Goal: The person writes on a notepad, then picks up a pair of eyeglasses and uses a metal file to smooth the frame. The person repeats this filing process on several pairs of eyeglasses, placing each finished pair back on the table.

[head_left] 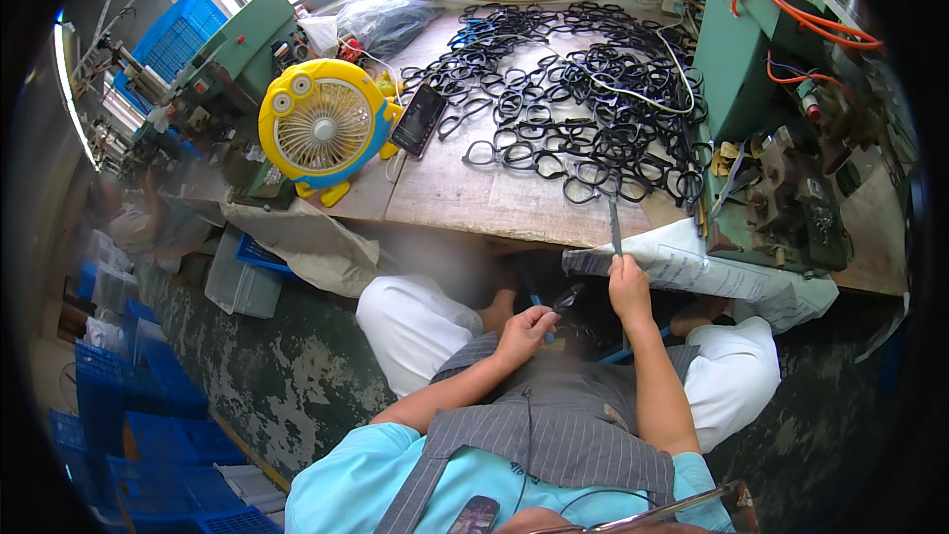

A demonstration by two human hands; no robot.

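My right hand [630, 289] is closed around the lower end of a long, flat grey file [615, 225]. The file points away from me over the table's front edge, its tip close to the nearest black eyeglass frames [585, 188]. Above my lap, my left hand [526, 334] is closed in a pinch. A small dark piece with a shiny glint [568, 298] shows at its fingertips, too small to name. Many more black frames lie heaped across the wooden table [445, 200], a white cable [633, 92] running over them.
A yellow and blue fan [323, 127] stands at the table's left, a phone [420, 121] leaning beside it. Green machines [743, 49] flank the work area, the right one with orange hoses [811, 22]. Blue crates [183, 440] stack on the floor at left. White sacking [692, 255] hangs off the front edge.
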